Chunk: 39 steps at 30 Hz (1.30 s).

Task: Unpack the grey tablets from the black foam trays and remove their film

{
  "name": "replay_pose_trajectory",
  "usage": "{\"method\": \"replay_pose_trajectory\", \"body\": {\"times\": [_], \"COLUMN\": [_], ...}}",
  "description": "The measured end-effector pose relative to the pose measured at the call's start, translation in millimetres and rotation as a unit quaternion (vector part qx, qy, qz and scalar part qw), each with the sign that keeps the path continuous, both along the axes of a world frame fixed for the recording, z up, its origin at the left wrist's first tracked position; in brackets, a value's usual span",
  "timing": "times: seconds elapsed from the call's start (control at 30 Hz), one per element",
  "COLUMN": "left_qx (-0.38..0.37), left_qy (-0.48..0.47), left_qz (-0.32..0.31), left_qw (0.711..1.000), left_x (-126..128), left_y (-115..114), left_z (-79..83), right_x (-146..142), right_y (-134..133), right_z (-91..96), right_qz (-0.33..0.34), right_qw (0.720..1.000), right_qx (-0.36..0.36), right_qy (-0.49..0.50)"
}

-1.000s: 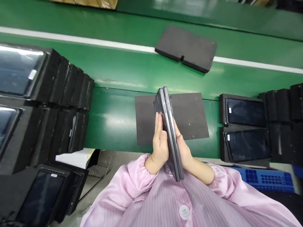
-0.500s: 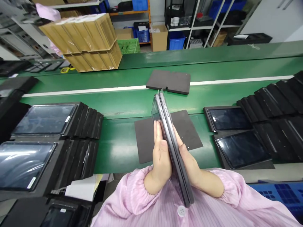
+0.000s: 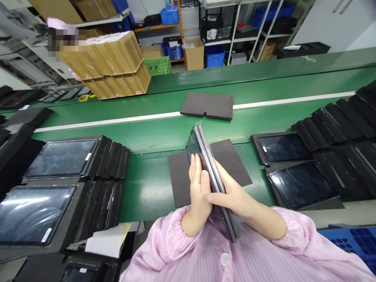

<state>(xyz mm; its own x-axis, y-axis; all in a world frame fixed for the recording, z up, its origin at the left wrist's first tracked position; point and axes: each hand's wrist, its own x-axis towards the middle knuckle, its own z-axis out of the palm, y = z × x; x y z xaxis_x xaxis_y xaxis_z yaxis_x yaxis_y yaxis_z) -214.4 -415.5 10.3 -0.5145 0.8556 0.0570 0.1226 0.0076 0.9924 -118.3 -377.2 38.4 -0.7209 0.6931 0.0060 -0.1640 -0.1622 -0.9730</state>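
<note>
I hold two dark grey tablets (image 3: 209, 164) together on edge, upright over a dark foam pad (image 3: 232, 160) on the green bench. My left hand (image 3: 199, 192) lies flat against their left face, fingers pointing away from me. My right hand (image 3: 232, 196) grips them from the right, its thumb hooked over their top edge. The lower ends of the tablets rest near my pink striped coat.
Rows of black foam trays with tablets stand at left (image 3: 58, 160) and right (image 3: 293, 184). A second foam pad (image 3: 207, 105) lies on the green conveyor belt (image 3: 147, 129) by its white stripe. Wrapped brown cartons (image 3: 114, 62) sit beyond. A blue crate (image 3: 349, 243) is at lower right.
My head has lifted, so the far shelves and cartons came into view. The tablets have tilted slightly, and my right thumb has come over their top edge.
</note>
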Motion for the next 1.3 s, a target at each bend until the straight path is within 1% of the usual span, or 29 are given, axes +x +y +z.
{"method": "replay_pose_trajectory", "body": {"times": [0.07,0.13,0.17,0.2,0.23,0.27,0.3,0.33,0.4,0.43,0.5,0.57,0.67,0.8,1.0,1.13,1.3], "left_qx": [-0.015,-0.020,-0.018,-0.021,-0.029,-0.042,-0.061,-0.081,-0.100,-0.092,-0.057,-0.028,-0.024,-0.024,-0.028,-0.043,-0.062], "left_qy": [0.040,0.076,0.093,0.101,0.088,0.048,-0.019,-0.105,-0.264,-0.311,-0.345,-0.358,-0.381,-0.384,-0.394,-0.384,-0.387], "left_qz": [-0.020,-0.059,-0.053,-0.030,0.006,0.039,0.056,0.054,0.019,0.012,0.029,0.037,0.035,0.038,0.004,0.005,-0.011], "left_qw": [0.999,0.995,0.994,0.994,0.996,0.997,0.996,0.990,0.959,0.946,0.936,0.933,0.924,0.922,0.919,0.922,0.920], "left_x": [-9,-24,-32,-41,-48,-55,-59,-61,-60,-57,-51,-47,-47,-48,-42,-39,-36], "left_y": [5,10,11,11,11,11,10,9,10,11,15,19,22,23,21,19,16], "left_z": [-6.3,-11.5,-13.7,-15.7,-17.3,-18.7,-19.5,-19.6,-17.4,-15.2,-9.4,-3.3,3.0,6.9,12.1,13.4,14.3], "right_x": [1,4,6,7,9,10,11,10,8,5,1,-3,-4,-3,1,4,5], "right_y": [4,8,9,10,11,11,11,11,10,9,9,10,11,10,3,-1,-5], "right_z": [-3.4,-6.3,-6.4,-5.4,-3.1,0.4,4.9,9.9,20.7,25.8,34.7,41.4,47.8,53.9,64.5,68.1,67.8], "right_qz": [-0.026,-0.063,-0.073,-0.076,-0.073,-0.065,-0.058,-0.050,-0.030,-0.017,0.012,0.037,0.056,0.058,0.091,0.093,0.091], "right_qw": [0.999,0.995,0.993,0.991,0.989,0.989,0.990,0.993,0.998,0.999,0.998,0.996,0.995,0.996,0.996,0.996,0.996], "right_qx": [-0.036,-0.074,-0.092,-0.110,-0.123,-0.127,-0.116,-0.093,-0.027,0.006,0.054,0.074,0.073,0.058,0.011,0.005,0.012], "right_qy": [-0.019,-0.015,-0.005,0.009,0.025,0.038,0.048,0.053,0.045,0.037,0.027,0.028,0.033,0.030,0.021,0.013,-0.008]}}
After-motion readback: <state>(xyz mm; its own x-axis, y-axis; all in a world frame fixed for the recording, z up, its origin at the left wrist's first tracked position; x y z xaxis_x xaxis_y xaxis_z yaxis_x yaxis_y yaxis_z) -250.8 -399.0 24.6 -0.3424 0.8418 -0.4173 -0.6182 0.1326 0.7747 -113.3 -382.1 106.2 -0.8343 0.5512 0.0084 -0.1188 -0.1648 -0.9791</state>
